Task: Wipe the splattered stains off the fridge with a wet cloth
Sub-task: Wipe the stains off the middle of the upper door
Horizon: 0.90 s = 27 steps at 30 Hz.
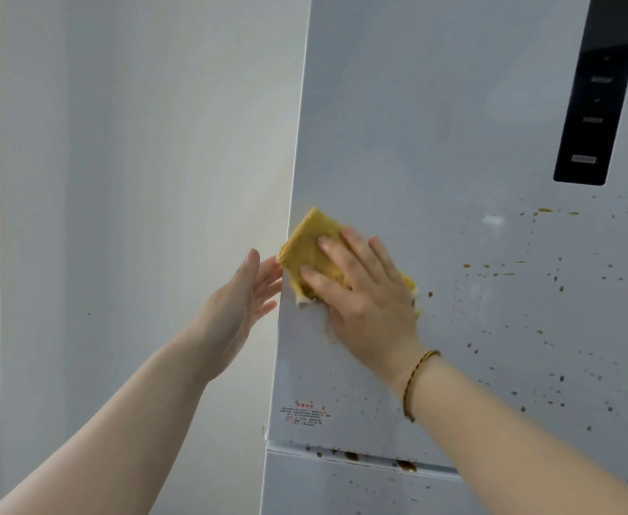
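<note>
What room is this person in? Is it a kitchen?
Probably a kitchen at home, though only a corner shows. There is a tall white fridge with a dark control panel, brown splattered stains on its door, and a right hand pressing a yellow cloth against it beside a plain wall.

Cloth [314, 250] on fridge [435, 143] left edge; stains [550, 291] right; wall [119, 180] left

Yellow cloth [314, 250] flat against stained fridge [453, 143]
</note>
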Motion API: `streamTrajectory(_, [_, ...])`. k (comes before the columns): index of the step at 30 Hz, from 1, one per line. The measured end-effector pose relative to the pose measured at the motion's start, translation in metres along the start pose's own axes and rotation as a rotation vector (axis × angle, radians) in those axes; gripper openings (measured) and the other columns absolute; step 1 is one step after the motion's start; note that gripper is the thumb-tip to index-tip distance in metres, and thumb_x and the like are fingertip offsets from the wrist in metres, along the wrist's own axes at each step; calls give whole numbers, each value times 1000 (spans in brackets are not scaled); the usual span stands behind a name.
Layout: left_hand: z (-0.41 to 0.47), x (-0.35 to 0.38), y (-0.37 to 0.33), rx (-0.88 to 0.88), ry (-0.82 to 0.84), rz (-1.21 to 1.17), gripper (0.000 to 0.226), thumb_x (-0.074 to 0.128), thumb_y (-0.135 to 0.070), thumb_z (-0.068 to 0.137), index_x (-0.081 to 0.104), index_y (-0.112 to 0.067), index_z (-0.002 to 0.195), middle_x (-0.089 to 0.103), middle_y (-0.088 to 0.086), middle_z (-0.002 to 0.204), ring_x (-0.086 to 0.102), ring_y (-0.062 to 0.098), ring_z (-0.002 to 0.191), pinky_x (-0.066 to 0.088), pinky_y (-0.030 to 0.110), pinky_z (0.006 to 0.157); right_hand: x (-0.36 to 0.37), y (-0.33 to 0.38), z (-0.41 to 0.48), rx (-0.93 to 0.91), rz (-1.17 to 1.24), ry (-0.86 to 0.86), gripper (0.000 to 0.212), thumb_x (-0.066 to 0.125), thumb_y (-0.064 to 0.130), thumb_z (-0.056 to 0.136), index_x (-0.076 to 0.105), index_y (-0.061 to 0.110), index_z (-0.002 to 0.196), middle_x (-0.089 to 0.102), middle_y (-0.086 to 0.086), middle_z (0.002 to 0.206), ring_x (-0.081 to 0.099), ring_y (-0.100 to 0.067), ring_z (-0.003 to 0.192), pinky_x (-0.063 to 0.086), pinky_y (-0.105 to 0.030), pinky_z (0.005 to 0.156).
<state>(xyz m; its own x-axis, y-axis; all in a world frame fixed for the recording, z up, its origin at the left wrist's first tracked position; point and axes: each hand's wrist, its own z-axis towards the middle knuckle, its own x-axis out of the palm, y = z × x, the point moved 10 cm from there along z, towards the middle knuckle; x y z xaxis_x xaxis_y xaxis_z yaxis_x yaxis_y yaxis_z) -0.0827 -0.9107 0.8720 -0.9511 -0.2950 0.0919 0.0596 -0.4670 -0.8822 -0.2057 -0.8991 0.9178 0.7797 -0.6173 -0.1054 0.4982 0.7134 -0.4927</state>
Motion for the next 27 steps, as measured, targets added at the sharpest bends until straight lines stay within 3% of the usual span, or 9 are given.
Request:
streamTrajectory(3, [-1, -1, 2, -6, -5, -1, 59, 13, -46, 93, 36, -16, 138, 45, -8, 137, 41, 8, 126, 24, 30, 112, 21, 48, -52, -145, 20, 89, 28, 35, 12, 93, 53, 23, 111, 56, -6, 125, 41, -28, 120, 19, -41, 111])
streamTrajectory(5, [-1, -2, 4, -16, -13, 12, 57, 12, -46, 93, 32, -18, 139, 43, -10, 136, 41, 7, 126, 24, 30, 111, 34, 80, -93, -315, 19, 240, 36, 22, 16, 99, 56, 25, 106, 63, -2, 120, 41, -26, 121, 16, -41, 112])
streamTrajectory(8, [-3, 2, 5, -13, 8, 21, 59, 14, -48, 91, 29, -19, 141, 41, -10, 139, 37, 7, 130, 24, 32, 112, 39, 99, -125, -499, -17, 356, 48, 22, 17, 100, 69, 31, 96, 65, 5, 118, 42, -22, 122, 18, -40, 113])
streamTrajectory(11, [-5, 5, 5, 3, -1, 18, 55, 14, -44, 94, 29, -20, 141, 41, -12, 138, 38, 5, 129, 25, 31, 111, 35, 91, -114, -614, -10, 346, 29, 39, 20, 93, 66, 28, 98, 63, 3, 121, 40, -23, 122, 15, -41, 112])
streamTrajectory(15, [-10, 9, -2, 60, 0, 30, 48, 28, -52, 77, 43, -36, 119, 50, -25, 119, 47, -8, 111, 32, 24, 100, 10, 29, -63, -403, -68, 140, 27, 43, 13, 90, 49, 22, 115, 44, -4, 131, 39, -28, 123, 19, -41, 111])
streamTrajectory(17, [-14, 12, -4, 79, -5, 24, 38, 32, -53, 70, 49, -41, 101, 52, -30, 110, 49, -18, 100, 36, 18, 92, -4, 3, -50, -193, -86, 31, 32, 48, 8, 87, 49, 22, 116, 42, -5, 129, 40, -30, 122, 23, -42, 109])
streamTrajectory(20, [-16, 15, -5, 105, -10, 19, 33, 34, -53, 69, 50, -43, 96, 54, -33, 105, 52, -22, 92, 38, 14, 86, -7, 6, -71, 2, -105, -33, 35, 51, 9, 86, 49, 23, 118, 43, -5, 128, 34, -30, 129, 24, -41, 110])
streamTrajectory(22, [-15, 14, -4, 125, -8, 23, 37, 34, -52, 70, 50, -42, 102, 53, -31, 109, 51, -21, 97, 37, 16, 91, 4, 30, -102, -42, -103, 21, 31, 43, 11, 92, 48, 23, 120, 43, -4, 129, 27, -28, 135, 22, -40, 112])
streamTrajectory(27, [-9, 8, 4, 117, 14, 75, 53, 38, -52, 90, 36, -30, 138, 43, -20, 138, 39, -3, 127, 27, 30, 111, 25, 78, -154, -501, -77, 310, 23, 39, 21, 97, 48, 24, 118, 40, 0, 131, 39, -24, 125, 16, -39, 115])
